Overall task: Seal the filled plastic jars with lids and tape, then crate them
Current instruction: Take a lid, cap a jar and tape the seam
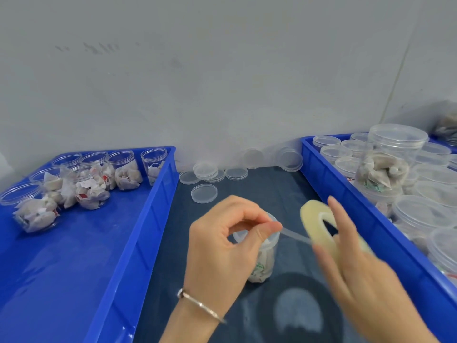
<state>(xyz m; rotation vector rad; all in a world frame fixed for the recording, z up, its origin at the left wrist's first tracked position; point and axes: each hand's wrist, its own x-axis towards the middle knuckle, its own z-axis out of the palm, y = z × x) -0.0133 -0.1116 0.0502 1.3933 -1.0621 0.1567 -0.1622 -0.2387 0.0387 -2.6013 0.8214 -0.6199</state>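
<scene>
Both hands work close to the lens: the right hand (356, 258) holds a roll of clear tape (321, 224), fingers through its core, while the left hand (227, 241) pinches the tape's free end against the lidded jar (262, 256) beneath its fingertips. Keeping the strip taut and level with the lid seam should seal it cleanly. Left of the pinch, a blue crate (153, 214) holds open jars of tea bags; right of the roll, another crate (346, 194) holds lidded jars.
</scene>
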